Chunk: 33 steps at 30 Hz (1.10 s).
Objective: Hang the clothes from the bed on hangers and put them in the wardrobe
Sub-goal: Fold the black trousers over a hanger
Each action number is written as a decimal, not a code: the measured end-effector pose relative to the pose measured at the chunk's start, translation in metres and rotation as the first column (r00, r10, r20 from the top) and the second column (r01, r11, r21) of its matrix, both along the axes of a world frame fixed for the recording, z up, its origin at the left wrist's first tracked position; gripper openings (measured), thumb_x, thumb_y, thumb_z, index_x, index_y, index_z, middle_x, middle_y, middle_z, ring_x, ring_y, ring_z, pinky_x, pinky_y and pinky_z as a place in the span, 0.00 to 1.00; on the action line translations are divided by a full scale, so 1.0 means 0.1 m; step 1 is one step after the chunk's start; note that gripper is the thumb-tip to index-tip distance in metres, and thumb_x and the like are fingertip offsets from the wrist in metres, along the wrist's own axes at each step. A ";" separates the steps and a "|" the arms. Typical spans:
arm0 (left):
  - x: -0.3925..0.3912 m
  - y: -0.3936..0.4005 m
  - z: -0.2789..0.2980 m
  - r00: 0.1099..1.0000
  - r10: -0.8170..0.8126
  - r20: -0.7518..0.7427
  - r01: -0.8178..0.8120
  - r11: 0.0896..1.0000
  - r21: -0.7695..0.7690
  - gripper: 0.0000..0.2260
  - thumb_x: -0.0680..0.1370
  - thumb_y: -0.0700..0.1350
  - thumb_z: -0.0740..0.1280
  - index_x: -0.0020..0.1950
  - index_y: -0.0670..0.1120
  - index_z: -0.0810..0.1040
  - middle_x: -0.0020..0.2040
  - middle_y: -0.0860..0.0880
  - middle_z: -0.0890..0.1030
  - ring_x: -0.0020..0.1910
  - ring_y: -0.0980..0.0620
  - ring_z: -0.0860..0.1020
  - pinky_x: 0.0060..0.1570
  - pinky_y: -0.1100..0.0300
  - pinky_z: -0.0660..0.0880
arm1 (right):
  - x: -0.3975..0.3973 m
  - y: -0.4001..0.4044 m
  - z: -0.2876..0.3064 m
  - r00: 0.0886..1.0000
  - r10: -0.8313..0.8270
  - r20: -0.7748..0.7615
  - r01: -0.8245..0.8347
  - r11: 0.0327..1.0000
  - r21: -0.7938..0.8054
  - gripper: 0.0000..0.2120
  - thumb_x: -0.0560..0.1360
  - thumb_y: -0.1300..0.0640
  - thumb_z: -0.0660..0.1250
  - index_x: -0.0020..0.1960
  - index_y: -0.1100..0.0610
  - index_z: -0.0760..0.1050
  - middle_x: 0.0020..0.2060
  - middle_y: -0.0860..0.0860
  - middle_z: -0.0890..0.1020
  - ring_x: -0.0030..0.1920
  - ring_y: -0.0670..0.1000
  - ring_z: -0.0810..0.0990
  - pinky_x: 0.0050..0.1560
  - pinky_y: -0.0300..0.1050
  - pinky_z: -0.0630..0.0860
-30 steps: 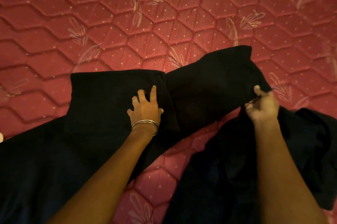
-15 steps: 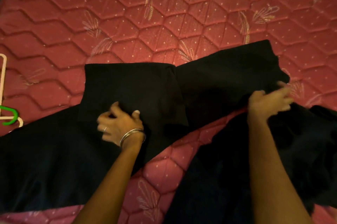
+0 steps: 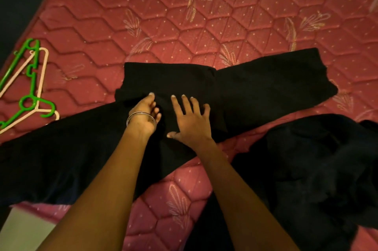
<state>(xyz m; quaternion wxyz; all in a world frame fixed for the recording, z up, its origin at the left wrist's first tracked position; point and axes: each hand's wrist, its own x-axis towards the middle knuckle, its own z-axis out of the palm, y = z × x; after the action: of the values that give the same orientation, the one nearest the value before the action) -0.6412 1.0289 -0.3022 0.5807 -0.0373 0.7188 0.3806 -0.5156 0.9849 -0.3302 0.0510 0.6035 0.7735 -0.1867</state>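
- A black cloth garment (image 3: pixel 255 91) is spread across the middle of a red quilted mattress (image 3: pixel 204 31) stitched in hexagons with pale feather motifs; two broad folded sections meet at a seam near the centre, and the cloth trails off toward the near left edge.
- The left hand (image 3: pixel 144 114), with silver metal bangles (image 3: pixel 141 117) at the wrist, is seen resting on the garment left of the seam; its fingers are curled into the dark cloth, and a fold appears to be gripped, though the cloth between the fingers is hard to make out.
- The right hand (image 3: pixel 190 119) is laid flat on the garment just beside the left hand, fingers straight and spread, thumb stretched out to the side; nothing is held in it.
- A second heap of dark cloth (image 3: pixel 319 164) is bunched near the right edge of the mattress, apart from the hands.
- A green plastic hanger (image 3: pixel 30 79) and a pale pink plastic hanger (image 3: pixel 42 74) are laid overlapping at the left edge of the mattress, well apart from the hands, hooks toward the near side.
- A strip of pale surface (image 3: pixel 24 230) is seen beyond the near left corner.
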 end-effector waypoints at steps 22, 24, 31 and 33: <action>0.73 -0.30 -0.28 -0.393 -0.803 -0.447 0.848 -0.130 -0.513 0.50 0.69 0.54 0.74 0.71 0.71 0.36 0.71 0.59 0.25 0.74 0.47 0.32 0.59 0.22 0.52 | 2.56 0.57 -0.03 -0.478 -0.754 -0.450 0.821 -0.202 -0.534 0.07 0.77 0.55 0.67 0.52 0.57 0.76 0.55 0.55 0.78 0.52 0.56 0.79 0.46 0.56 0.80; 0.72 -0.38 -0.36 -0.382 -0.794 -0.473 0.849 -0.100 -0.518 0.50 0.70 0.54 0.74 0.69 0.71 0.34 0.70 0.60 0.23 0.73 0.47 0.30 0.59 0.21 0.50 | 2.54 0.55 -0.05 -0.492 -0.744 -0.452 0.790 -0.164 -0.591 0.09 0.73 0.53 0.72 0.48 0.54 0.74 0.50 0.52 0.79 0.48 0.53 0.79 0.39 0.48 0.78; 0.70 -0.32 -0.44 -0.365 -0.812 -0.455 0.845 -0.084 -0.528 0.52 0.68 0.58 0.73 0.66 0.74 0.30 0.69 0.61 0.22 0.72 0.47 0.27 0.55 0.19 0.45 | 2.58 0.79 0.44 -0.116 -0.906 -0.407 0.984 -0.161 0.079 0.13 0.80 0.52 0.60 0.58 0.59 0.74 0.54 0.54 0.80 0.53 0.56 0.79 0.49 0.49 0.72; 0.68 -0.32 -0.42 -0.374 -0.827 -0.421 0.840 -0.109 -0.531 0.53 0.67 0.57 0.74 0.65 0.74 0.29 0.68 0.61 0.21 0.71 0.47 0.26 0.54 0.18 0.45 | 2.47 0.78 0.38 -0.072 -0.868 -0.492 0.992 -0.114 0.058 0.06 0.78 0.54 0.60 0.48 0.56 0.73 0.43 0.51 0.78 0.45 0.53 0.77 0.51 0.49 0.73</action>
<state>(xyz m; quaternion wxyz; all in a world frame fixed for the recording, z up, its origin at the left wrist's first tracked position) -0.5729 0.9970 -0.3447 0.3472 0.6582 0.6377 -0.1992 -0.2683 1.0627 -0.2923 -0.3414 0.9288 0.1157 -0.0859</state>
